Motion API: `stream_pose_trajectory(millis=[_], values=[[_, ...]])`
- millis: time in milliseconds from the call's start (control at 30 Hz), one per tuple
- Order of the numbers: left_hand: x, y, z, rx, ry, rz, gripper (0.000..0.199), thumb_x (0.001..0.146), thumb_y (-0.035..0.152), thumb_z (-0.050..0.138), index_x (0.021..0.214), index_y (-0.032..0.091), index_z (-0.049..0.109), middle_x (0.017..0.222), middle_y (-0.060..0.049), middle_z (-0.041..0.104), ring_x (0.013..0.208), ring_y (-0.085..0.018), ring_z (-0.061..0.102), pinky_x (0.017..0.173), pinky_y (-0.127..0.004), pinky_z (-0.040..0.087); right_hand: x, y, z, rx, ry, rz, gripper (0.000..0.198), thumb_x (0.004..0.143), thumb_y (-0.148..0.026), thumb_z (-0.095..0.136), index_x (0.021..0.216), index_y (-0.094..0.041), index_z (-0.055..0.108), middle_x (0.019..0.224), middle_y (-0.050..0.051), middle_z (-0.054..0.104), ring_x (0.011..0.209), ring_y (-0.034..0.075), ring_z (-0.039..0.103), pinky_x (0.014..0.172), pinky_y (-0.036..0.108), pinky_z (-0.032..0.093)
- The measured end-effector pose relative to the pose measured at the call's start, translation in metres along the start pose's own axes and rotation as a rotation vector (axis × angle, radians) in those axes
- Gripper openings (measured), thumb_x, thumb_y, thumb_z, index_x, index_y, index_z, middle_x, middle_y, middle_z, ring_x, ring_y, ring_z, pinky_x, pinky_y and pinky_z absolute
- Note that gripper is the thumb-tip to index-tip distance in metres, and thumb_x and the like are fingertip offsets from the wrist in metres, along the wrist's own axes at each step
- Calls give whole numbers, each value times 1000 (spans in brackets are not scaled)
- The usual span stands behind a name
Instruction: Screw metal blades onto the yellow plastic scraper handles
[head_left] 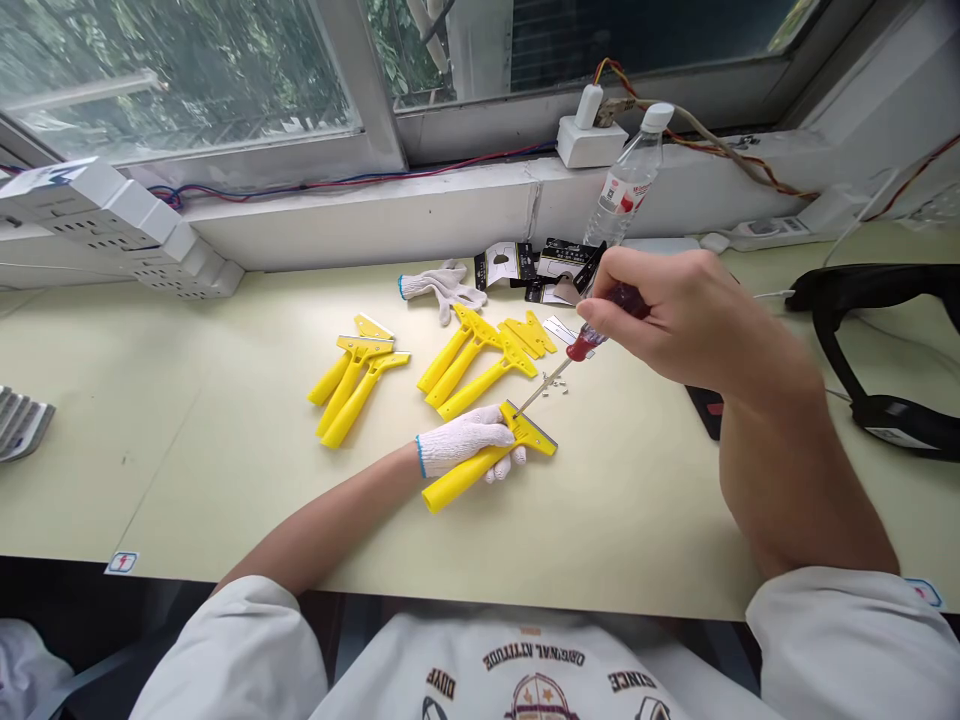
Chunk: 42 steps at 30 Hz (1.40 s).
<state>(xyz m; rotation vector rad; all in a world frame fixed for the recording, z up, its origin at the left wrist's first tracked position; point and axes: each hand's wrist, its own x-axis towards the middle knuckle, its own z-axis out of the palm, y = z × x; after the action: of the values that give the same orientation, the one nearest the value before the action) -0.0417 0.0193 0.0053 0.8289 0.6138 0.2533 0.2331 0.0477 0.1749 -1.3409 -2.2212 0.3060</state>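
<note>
My left hand (471, 440), in a white knit glove with a blue cuff, grips a yellow scraper (459, 479) near its head. A metal blade edge runs along that head. Bare, my right hand (660, 310) is closed round the handle of a screwdriver (581, 346), red and clear in colour. The screwdriver's tip meets the scraper's head. Just beyond lie small screws (556, 384) and loose yellow plates (529, 335). Several yellow scraper handles (471, 388) rest behind my left hand, and more scrapers with blades (352, 395) lie to the left.
A second white glove (445, 287), black card packages (555, 262) and a water bottle (627, 180) are at the back. White stacked boxes (127, 225) stand at the far left. Black glasses-like headgear (847, 350) and a dark phone-like object (703, 410) lie right.
</note>
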Motion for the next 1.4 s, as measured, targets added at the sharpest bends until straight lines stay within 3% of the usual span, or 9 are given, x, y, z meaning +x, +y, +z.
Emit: stream_pose_trajectory(millis=[200, 400, 500, 700, 833, 933, 1100, 1267, 1400], values=[[0, 0, 1, -2, 7, 6, 38, 91, 38, 77, 117, 14, 60, 100, -9, 71, 60, -12, 67, 50, -22, 54, 0, 4, -8, 255, -195, -150, 22, 98, -48, 70, 102, -27, 69, 89, 4, 81, 73, 24, 70, 66, 36, 48], [1, -1, -1, -2, -7, 7, 33, 92, 34, 74, 115, 15, 61, 98, -8, 71, 60, -12, 67, 49, -22, 54, 2, 8, -1, -28, 66, 48, 51, 104, -66, 56, 76, -25, 65, 58, 4, 61, 57, 21, 53, 57, 37, 32], [1, -1, -1, -6, 1, -2, 34, 91, 34, 75, 115, 15, 61, 98, -8, 72, 61, -12, 67, 50, -22, 55, 1, 9, -2, -109, 76, 51, 52, 105, -62, 57, 69, -26, 62, 53, 2, 53, 54, 20, 47, 58, 38, 30], [0, -1, -1, -17, -3, 12, 34, 91, 34, 76, 115, 15, 62, 99, -9, 72, 61, -12, 67, 50, -22, 55, -3, 7, -14, 55, -151, -114, 22, 102, -45, 62, 103, -28, 75, 75, 1, 77, 58, 20, 59, 62, 37, 42], [1, -2, -2, -18, -10, 11, 33, 91, 34, 75, 114, 14, 62, 100, -9, 72, 61, -12, 67, 50, -22, 55, -2, 9, -13, 86, -139, -135, 33, 101, -43, 65, 127, -24, 69, 91, 5, 83, 73, 25, 70, 68, 38, 49], [0, -2, -2, -16, -14, 17, 34, 91, 34, 76, 115, 14, 62, 101, -10, 72, 61, -12, 67, 50, -22, 54, -2, 8, -10, 1, -103, -43, 30, 103, -52, 61, 105, -25, 73, 78, 4, 78, 68, 25, 67, 66, 38, 45], [0, -1, -2, -19, -8, 5, 33, 92, 33, 75, 117, 14, 62, 99, -8, 72, 61, -13, 68, 50, -22, 55, -2, 6, -9, -144, 13, 48, 54, 107, -63, 52, 69, -26, 63, 57, 4, 58, 59, 23, 56, 62, 39, 34], [1, -1, -1, -23, -13, 14, 35, 91, 33, 75, 118, 14, 63, 98, -9, 72, 60, -12, 67, 50, -22, 55, -3, 7, -16, -16, -138, -70, 30, 107, -50, 55, 90, -29, 69, 67, 0, 65, 58, 21, 55, 63, 39, 39], [1, -1, -1, -25, -5, 2, 34, 91, 34, 76, 115, 14, 62, 98, -8, 72, 59, -12, 67, 49, -22, 55, -3, 16, -18, 130, -216, -135, 22, 105, -45, 60, 115, -27, 67, 93, 4, 77, 74, 23, 67, 68, 38, 46]])
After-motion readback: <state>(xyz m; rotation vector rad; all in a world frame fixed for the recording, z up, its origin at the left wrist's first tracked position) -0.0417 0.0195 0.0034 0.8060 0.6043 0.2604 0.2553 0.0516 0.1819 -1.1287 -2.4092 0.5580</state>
